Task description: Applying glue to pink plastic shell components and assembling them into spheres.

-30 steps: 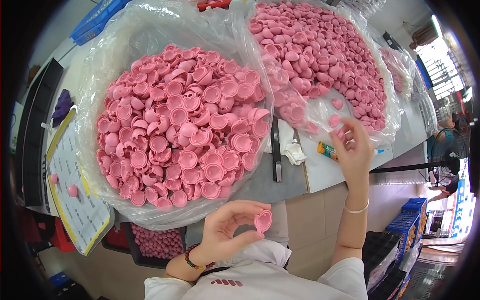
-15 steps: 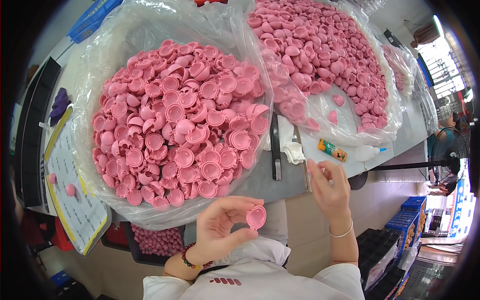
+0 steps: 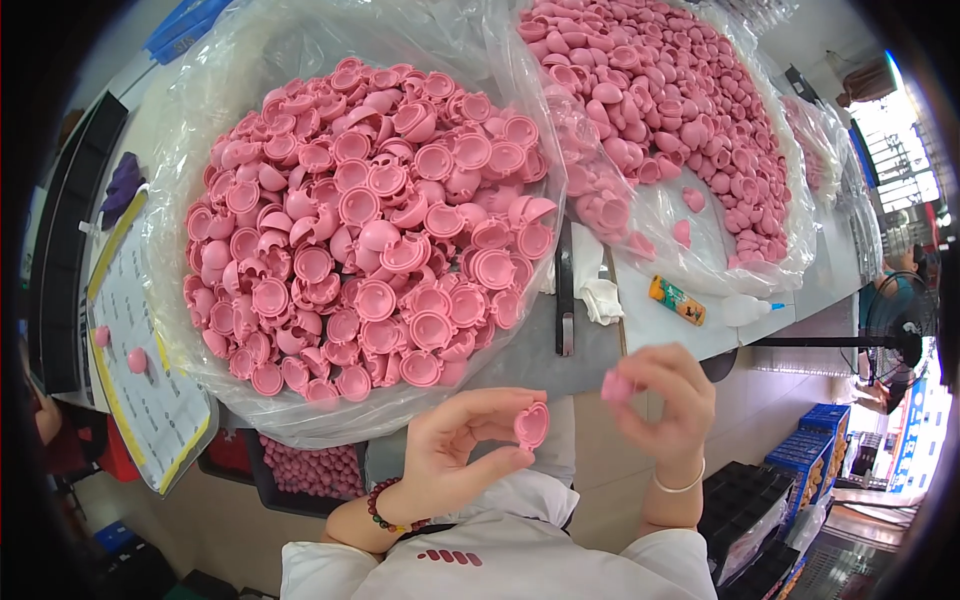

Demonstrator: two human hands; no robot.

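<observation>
Between the thumb and fingers of my left hand (image 3: 465, 440) is a pink plastic half shell (image 3: 532, 426), its hollow side toward me. My right hand (image 3: 668, 405), a little blurred, pinches another small pink plastic piece (image 3: 618, 385); its exact shape is smeared. The two pieces are apart, both held in front of the table's near edge. Beyond my left hand a clear plastic bag (image 3: 330, 425) lies open, heaped with pink half shells (image 3: 375, 300), many showing round hollow insides.
Farther right, a second clear bag (image 3: 790, 265) holds more pink shells. Nearby lie a black bar (image 3: 566, 300), a white cloth (image 3: 600, 298), an orange-green tube (image 3: 677, 300) and a white bottle (image 3: 742, 310). A dark bin (image 3: 290, 500) of pink pieces sits below the table; a yellow-edged sheet (image 3: 150, 410) is at left.
My right hand has closed on a small pink piece that was not visible in it before. My left hand has shifted slightly right and turned its half shell. The whole view has shifted a little.
</observation>
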